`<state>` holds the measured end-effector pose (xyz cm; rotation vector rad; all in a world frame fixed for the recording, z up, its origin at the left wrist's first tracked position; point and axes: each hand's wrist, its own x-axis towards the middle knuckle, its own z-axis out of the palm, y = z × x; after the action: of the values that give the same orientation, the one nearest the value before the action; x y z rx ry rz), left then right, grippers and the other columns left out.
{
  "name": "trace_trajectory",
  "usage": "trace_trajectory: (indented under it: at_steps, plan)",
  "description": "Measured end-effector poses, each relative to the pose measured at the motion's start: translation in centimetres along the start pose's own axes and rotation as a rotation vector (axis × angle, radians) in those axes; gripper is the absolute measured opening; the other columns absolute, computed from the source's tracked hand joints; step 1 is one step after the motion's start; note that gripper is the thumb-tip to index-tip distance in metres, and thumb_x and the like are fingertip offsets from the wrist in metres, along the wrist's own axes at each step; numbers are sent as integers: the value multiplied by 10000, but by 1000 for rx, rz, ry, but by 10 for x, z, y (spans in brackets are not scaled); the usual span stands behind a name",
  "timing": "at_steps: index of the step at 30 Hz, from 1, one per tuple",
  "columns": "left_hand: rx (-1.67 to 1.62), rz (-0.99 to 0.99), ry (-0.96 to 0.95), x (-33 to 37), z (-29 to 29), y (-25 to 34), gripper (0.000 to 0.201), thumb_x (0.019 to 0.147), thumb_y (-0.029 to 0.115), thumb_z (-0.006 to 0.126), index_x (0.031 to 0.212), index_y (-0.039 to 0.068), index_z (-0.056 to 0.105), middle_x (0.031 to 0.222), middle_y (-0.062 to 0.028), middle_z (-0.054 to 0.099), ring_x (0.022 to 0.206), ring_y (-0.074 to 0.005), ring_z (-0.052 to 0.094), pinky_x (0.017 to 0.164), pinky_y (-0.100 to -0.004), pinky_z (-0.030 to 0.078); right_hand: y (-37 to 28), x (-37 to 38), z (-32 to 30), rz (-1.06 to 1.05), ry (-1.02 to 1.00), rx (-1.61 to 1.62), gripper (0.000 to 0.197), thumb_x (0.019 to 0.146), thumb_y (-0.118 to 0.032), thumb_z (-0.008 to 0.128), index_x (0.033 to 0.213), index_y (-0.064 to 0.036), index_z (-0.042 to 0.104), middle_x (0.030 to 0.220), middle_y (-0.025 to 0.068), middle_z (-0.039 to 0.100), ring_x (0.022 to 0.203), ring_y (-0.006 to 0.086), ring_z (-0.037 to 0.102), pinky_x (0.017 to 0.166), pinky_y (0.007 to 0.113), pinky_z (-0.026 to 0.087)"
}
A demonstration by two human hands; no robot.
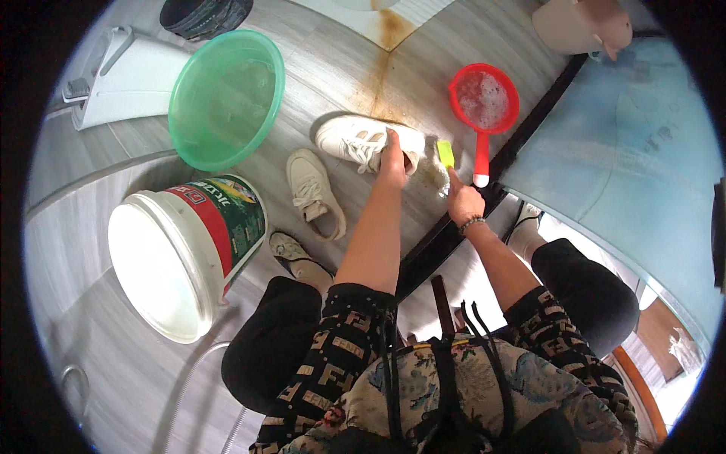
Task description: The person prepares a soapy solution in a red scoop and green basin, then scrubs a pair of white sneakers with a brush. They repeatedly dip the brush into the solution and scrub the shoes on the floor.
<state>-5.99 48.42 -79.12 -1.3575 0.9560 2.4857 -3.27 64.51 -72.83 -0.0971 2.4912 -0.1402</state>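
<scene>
While the left hand clasps a white shoe, the right hand clenches a yellow-green brush just right of the shoe.

Print on a bucket, on sleeves and on a glass panel.
The bucket wears a green-and-red label – large pale characters, seen at a slant, run near its upper edge. Pale block letters repeat over the black sleeves. The glass panel bears small dark marks – too blurred to read.
</scene>
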Motion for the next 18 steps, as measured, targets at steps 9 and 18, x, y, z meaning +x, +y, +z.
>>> trace_trajectory:
  at_steps: [9, 18]
  plan:
    - [343, 133, -141, -12, 2, -15, 423, 805, 238, 539, 1114, -36, 451, 1030, -66, 517, 918, -150, 471, 773, -259, 362, -12, 10, 5, -40, 145, 190, 376, 818, -253, 412, 1190, -311, 421, 780, 169, 597, 666, 332, 583, 591, 451, 459]
    - [458, 190, 69, -6, -1, -17, 470, 863, 341, 429, 1093, -69, 421, 1003, -83, 514, 895, -165, 479, 784, -291, 377, -13, 3, 0, 2, 117, 165, 426, 817, -240, 393, 1237, -294, 356, 697, 164, 593, 645, 338, 585, 586, 455, 463]
